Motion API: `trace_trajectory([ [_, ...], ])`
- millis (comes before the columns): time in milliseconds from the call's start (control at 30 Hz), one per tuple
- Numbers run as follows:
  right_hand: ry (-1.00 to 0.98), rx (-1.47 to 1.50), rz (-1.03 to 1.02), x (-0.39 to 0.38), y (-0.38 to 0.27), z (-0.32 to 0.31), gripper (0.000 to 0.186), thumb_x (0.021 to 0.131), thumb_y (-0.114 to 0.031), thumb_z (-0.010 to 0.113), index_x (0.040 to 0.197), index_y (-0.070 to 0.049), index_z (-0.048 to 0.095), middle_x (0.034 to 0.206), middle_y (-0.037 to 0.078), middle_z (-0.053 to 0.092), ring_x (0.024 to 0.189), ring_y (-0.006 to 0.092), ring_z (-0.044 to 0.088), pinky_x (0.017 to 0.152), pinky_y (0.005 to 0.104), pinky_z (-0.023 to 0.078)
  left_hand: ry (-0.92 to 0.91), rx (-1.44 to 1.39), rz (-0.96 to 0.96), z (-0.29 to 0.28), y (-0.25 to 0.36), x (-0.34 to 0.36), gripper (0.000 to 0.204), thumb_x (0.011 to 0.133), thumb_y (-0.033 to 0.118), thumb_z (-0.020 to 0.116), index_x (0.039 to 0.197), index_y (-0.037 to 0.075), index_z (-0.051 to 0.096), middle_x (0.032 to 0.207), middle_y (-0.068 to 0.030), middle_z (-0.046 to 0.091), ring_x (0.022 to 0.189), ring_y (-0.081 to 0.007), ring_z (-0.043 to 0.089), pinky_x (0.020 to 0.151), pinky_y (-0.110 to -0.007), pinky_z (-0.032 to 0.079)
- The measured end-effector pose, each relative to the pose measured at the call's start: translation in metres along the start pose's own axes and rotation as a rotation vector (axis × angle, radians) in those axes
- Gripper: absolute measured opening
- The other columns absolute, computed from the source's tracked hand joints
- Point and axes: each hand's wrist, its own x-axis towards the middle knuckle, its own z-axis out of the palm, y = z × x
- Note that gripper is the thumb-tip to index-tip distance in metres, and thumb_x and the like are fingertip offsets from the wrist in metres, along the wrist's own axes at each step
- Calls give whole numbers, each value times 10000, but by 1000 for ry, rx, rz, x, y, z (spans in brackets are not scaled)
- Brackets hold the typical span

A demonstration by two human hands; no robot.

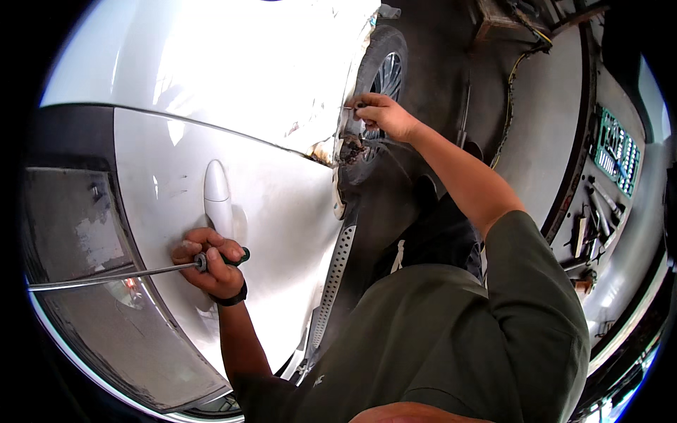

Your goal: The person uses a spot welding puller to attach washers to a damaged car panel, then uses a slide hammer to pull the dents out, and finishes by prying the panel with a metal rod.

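My left hand, with a black band at its wrist, is closed around a green-handled tool just below the white car's door handle. The tool has a round metal collar, and a long thin metal rod runs from there leftward across the side window; its exact kind is unclear. My right hand reaches to the wheel-arch edge beside the front tire. Its fingers are pinched on something small and dark, mostly hidden. A torn, dirty patch shows on the body edge below that hand.
The white car door fills the left, above a perforated side step. A yellow-and-black cable trails over the floor at right. Farther right are a green socket set and several loose hand tools. A wooden stand is at the top.
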Motion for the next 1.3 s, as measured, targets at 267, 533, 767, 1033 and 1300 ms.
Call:
trace_trajectory([
  [267, 153, -1144, -581, 8, -19, 22, 278, 988, -303, 607, 952, -30, 645, 887, 189, 675, 900, 424, 655, 776, 498, 520, -17, 33, 44, 3, 3, 4, 274, 896, 21, 436, 1165, 48, 390, 934, -163, 596, 477, -127, 467, 421, -268, 519],
  [533, 266, -856, -462, 5, -14, 31, 330, 1009, -280, 611, 844, 6, 628, 769, 218, 625, 719, 398, 610, 682, 454, 508, -5, 32, 48, 0, -1, 1, 273, 920, 39, 445, 1165, 37, 324, 946, -169, 580, 443, -126, 487, 414, -231, 502],
  [767, 271, -497, -149, 9, -10, 30, 407, 1036, -343, 609, 872, 21, 689, 645, 85, 570, 605, 149, 524, 606, 364, 471, -30, 23, 67, 0, -1, 3, 274, 923, 40, 440, 1171, 35, 324, 948, -169, 578, 447, -124, 487, 417, -228, 500],
  [1033, 189, 277, 218, 14, 1, 41, 379, 1063, -338, 557, 881, -16, 636, 618, -24, 500, 500, 96, 416, 515, 285, 396, -35, 22, 61, 0, 0, 5, 265, 908, 24, 437, 1147, 34, 324, 922, -163, 572, 449, -127, 487, 412, -246, 512],
  [1300, -123, 765, 371, -23, 25, 33, 286, 1085, -260, 469, 1079, -11, 611, 750, -25, 511, 604, 83, 400, 575, 268, 404, -11, -12, 63, 2, 2, 3, 265, 916, 14, 431, 1169, 52, 362, 917, -151, 573, 470, -117, 476, 413, -263, 517],
])
